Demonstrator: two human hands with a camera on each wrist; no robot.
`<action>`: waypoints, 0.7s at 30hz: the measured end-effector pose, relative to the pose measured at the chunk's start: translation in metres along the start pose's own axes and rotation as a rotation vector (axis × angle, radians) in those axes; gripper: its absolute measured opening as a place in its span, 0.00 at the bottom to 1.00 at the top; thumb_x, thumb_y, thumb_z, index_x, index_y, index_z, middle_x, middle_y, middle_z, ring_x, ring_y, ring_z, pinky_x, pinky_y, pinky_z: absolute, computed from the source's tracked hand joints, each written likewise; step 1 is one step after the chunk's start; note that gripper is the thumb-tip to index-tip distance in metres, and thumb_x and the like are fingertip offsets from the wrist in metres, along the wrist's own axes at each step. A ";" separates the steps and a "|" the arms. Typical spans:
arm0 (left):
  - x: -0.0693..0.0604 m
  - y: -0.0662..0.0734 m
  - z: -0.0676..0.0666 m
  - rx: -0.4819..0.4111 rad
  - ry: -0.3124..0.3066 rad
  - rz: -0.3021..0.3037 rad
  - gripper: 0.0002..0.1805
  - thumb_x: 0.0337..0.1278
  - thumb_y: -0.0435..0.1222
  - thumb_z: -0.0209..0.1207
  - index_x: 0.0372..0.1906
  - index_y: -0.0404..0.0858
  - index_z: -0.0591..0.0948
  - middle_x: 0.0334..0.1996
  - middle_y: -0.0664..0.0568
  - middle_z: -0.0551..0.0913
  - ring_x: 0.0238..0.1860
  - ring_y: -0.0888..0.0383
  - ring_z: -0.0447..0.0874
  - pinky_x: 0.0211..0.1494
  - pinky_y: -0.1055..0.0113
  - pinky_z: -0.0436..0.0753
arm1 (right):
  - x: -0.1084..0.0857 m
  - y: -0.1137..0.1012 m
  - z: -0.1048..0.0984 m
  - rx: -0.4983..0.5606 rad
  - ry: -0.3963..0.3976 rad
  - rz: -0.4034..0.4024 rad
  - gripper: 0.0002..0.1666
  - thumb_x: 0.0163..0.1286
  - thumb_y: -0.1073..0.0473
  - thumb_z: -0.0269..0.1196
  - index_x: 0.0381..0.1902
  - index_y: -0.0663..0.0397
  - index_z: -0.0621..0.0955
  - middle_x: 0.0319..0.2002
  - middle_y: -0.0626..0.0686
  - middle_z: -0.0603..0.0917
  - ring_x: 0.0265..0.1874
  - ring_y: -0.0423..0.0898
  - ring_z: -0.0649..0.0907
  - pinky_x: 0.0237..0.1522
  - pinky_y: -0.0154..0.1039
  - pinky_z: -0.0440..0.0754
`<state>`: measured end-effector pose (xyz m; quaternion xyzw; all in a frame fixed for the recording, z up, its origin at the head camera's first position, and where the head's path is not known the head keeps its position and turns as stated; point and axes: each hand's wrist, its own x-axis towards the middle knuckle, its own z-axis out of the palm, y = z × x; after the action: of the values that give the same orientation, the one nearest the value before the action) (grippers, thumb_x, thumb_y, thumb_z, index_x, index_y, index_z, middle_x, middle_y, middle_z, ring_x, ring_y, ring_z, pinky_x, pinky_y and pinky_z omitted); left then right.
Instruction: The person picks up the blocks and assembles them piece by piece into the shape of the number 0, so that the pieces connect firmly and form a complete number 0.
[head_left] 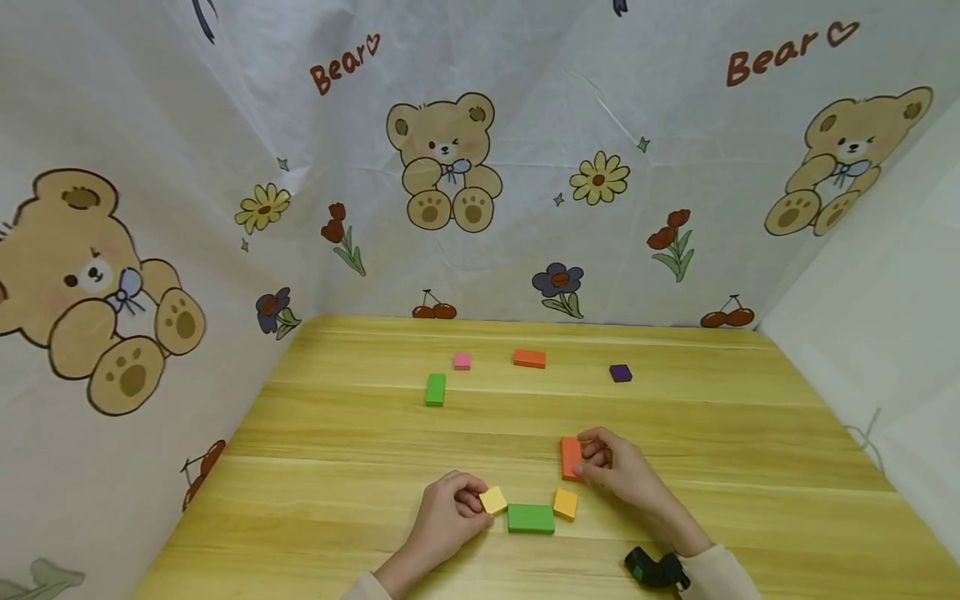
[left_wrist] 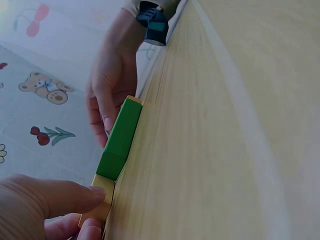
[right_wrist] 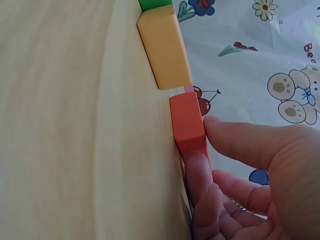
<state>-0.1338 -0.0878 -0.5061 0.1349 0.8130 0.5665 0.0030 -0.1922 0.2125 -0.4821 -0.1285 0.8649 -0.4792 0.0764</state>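
My left hand (head_left: 448, 517) pinches a small yellow block (head_left: 493, 500) between thumb and fingers. That block meets the left end of a green rectangular block (head_left: 531, 518), also seen in the left wrist view as a long green block (left_wrist: 120, 140). By the green block's right end lies an orange-yellow block (head_left: 566, 504), slightly tilted. My right hand (head_left: 617, 468) grips a red-orange rectangular block (head_left: 571, 458) lying lengthwise away from me. In the right wrist view a small gap separates this red block (right_wrist: 187, 117) from the yellow block (right_wrist: 165, 47).
Farther back on the wooden table (head_left: 360, 450) lie a green block (head_left: 436, 390), a pink block (head_left: 462, 362), a red-orange block (head_left: 529, 358) and a dark purple block (head_left: 621, 373). A bear-print sheet (head_left: 525, 250) hangs behind. A black device (head_left: 651, 568) sits at the right wrist.
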 end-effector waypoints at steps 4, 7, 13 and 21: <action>0.000 0.000 0.000 0.004 -0.001 0.003 0.17 0.39 0.27 0.74 0.39 0.33 0.83 0.30 0.52 0.81 0.28 0.69 0.79 0.32 0.77 0.83 | 0.000 0.001 0.002 -0.005 0.012 -0.018 0.26 0.62 0.64 0.68 0.56 0.68 0.75 0.40 0.59 0.79 0.32 0.39 0.78 0.30 0.30 0.79; 0.000 -0.001 0.000 0.003 -0.005 0.003 0.16 0.39 0.27 0.74 0.39 0.33 0.83 0.31 0.52 0.80 0.28 0.69 0.79 0.32 0.77 0.83 | -0.002 0.000 0.003 0.011 0.015 -0.021 0.27 0.60 0.63 0.70 0.56 0.68 0.76 0.40 0.59 0.79 0.32 0.39 0.78 0.31 0.30 0.79; -0.001 0.001 0.001 -0.006 -0.009 -0.011 0.16 0.39 0.27 0.74 0.38 0.33 0.83 0.31 0.52 0.80 0.28 0.69 0.79 0.32 0.77 0.83 | -0.004 0.002 0.005 0.005 0.006 -0.030 0.28 0.58 0.61 0.72 0.55 0.65 0.77 0.39 0.56 0.80 0.32 0.39 0.79 0.33 0.30 0.80; 0.000 0.002 0.000 -0.007 -0.004 -0.005 0.16 0.39 0.27 0.74 0.38 0.33 0.83 0.30 0.52 0.80 0.28 0.69 0.78 0.32 0.77 0.83 | -0.002 0.004 0.007 -0.005 0.002 -0.083 0.26 0.58 0.61 0.72 0.53 0.66 0.78 0.38 0.57 0.81 0.31 0.37 0.78 0.31 0.30 0.80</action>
<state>-0.1335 -0.0872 -0.5048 0.1340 0.8114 0.5690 0.0066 -0.1888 0.2097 -0.4896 -0.1641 0.8600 -0.4800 0.0550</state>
